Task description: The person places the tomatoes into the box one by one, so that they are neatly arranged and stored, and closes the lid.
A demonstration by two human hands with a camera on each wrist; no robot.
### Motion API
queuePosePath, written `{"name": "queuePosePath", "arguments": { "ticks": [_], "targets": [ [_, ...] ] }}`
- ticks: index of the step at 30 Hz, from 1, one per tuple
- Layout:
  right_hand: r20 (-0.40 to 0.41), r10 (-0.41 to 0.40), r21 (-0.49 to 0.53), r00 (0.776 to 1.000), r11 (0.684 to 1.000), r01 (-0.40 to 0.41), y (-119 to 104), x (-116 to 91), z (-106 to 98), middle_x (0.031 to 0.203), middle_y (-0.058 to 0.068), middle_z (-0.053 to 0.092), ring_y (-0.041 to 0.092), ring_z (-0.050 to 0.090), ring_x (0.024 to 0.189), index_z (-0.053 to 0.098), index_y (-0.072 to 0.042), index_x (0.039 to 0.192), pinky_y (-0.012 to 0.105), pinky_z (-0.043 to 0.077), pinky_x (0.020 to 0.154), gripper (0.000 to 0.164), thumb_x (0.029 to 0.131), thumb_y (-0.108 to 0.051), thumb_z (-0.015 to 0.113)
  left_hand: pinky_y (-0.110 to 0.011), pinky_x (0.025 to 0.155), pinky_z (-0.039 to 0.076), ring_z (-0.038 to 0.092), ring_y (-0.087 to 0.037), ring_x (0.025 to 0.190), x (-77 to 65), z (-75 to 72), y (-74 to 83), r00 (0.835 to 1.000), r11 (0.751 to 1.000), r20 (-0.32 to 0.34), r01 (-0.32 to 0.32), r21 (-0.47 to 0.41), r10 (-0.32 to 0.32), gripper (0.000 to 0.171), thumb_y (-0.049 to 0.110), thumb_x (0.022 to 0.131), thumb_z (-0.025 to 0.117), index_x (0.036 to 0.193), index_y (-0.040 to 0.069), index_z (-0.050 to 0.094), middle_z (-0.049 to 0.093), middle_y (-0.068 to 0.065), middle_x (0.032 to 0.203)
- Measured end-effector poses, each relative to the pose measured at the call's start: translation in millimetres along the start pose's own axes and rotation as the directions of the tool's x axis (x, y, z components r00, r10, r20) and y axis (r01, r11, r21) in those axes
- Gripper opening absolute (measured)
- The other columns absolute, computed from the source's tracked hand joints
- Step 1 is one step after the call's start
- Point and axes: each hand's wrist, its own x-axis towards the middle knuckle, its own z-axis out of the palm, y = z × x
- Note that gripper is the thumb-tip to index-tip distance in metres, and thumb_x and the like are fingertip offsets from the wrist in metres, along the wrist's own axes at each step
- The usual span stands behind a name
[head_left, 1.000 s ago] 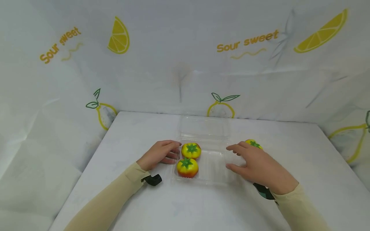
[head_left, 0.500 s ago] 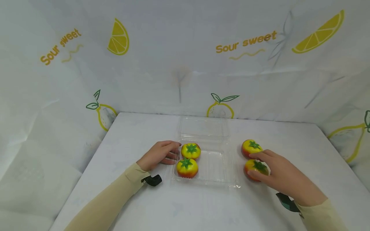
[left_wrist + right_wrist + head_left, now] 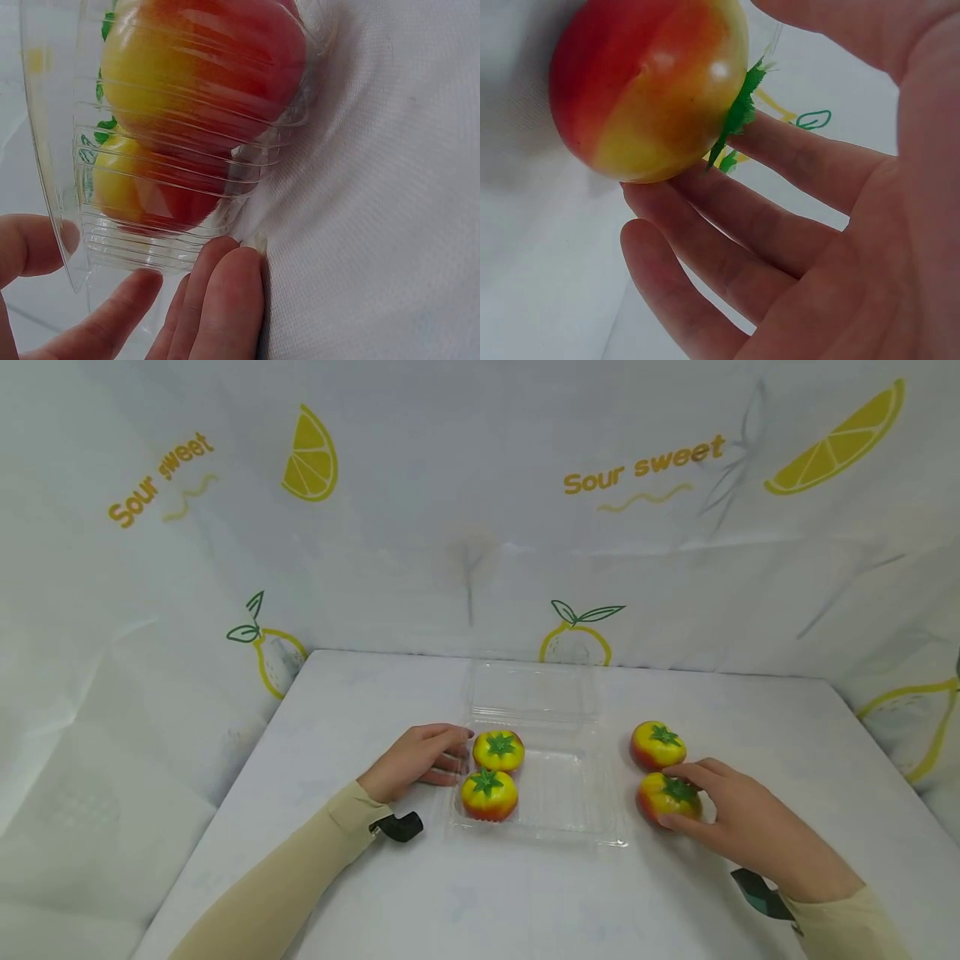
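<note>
A clear hinged plastic box (image 3: pixel 555 837) lies with its lid folded back, two yellow-red toy tomatoes with green star-shaped leaves in its left half: a back tomato (image 3: pixel 497 750) and a front tomato (image 3: pixel 489 795). My left hand (image 3: pixel 420 758) rests beside the box's left wall; in the left wrist view its fingertips (image 3: pixel 142 289) are right at the ribbed plastic. Right of the box, my right hand (image 3: pixel 750 814) spans a third tomato (image 3: pixel 667 800), thumb at the front, fingers behind. In the right wrist view those fingers (image 3: pixel 757 232) are fairly straight, their tips at this tomato's underside.
Another tomato (image 3: pixel 657 745) sits just behind the one at my right hand. The clear lid (image 3: pixel 532 689) lies toward the back of the white table (image 3: pixel 375 685). A white cloth (image 3: pixel 420 527) with lemon prints hangs behind the table.
My right hand has moved from the box's right edge to the front tomato on the right, uncovering the tomatoes there, then drawn back slightly rightward. My left hand has stayed put.
</note>
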Motion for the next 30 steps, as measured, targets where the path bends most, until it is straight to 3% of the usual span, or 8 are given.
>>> {"name": "queuePosePath", "arguments": {
  "ticks": [21, 30],
  "targets": [
    [0.035, 0.033, -0.004, 0.999, 0.999, -0.033, 0, 4, 3, 0.127, 0.021, 0.068, 0.033, 0.068, 0.105, 0.067, -0.006, 0.137, 0.064, 0.062, 0.094, 0.073, 0.082, -0.047, 0.093, -0.035, 0.083, 0.069, 0.077, -0.021, 0.098, 2.0, 0.2, -1.2, 1.0, 1.0, 0.016, -0.011, -0.008, 0.011, 0.043, 0.048, 0.105, 0.065, 0.134, 0.017, 0.074, 0.074, -0.011, 0.121],
    [0.065, 0.053, -0.023, 0.996, 0.998, -0.051, -7, 8, -7, 0.123, 0.019, 0.068, 0.031, 0.066, 0.1, 0.067, -0.004, 0.136, 0.063, 0.063, 0.092, 0.075, 0.082, -0.047, 0.094, -0.036, 0.083, 0.07, 0.077, -0.021, 0.098, 1.3, -0.1, -0.7, 1.0, 1.0, 0.01, -0.019, -0.001, 0.019, 0.043, 0.047, 0.106, 0.065, 0.134, 0.017, 0.074, 0.074, -0.011, 0.121]
  ]
}}
